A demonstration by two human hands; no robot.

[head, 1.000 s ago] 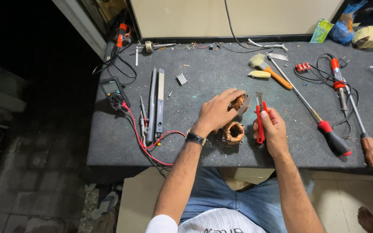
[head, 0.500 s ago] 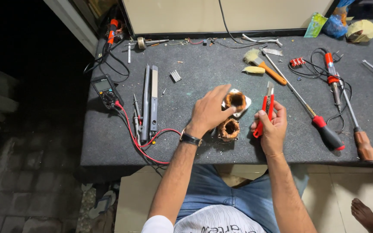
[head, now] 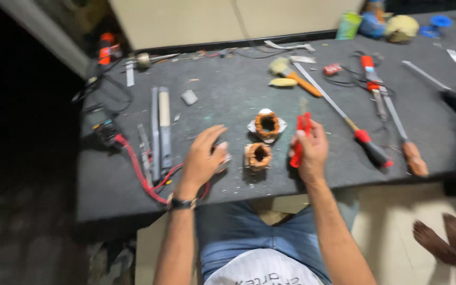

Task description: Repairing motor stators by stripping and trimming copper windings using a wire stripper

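Near the table's [head: 133,206] front edge, the left hand [head: 202,158] lies spread, fingers loose, just left of the nearer copper winding [head: 259,155]. The right hand [head: 310,149] grips red-handled pliers [head: 301,138] just right. A second winding [head: 267,124] sits behind; bare tabletop beyond it reaches a brush [head: 291,75].

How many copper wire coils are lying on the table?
2. The far coil lies mid-table on a white piece; the near coil lies just below it, between the left hand and right hand.
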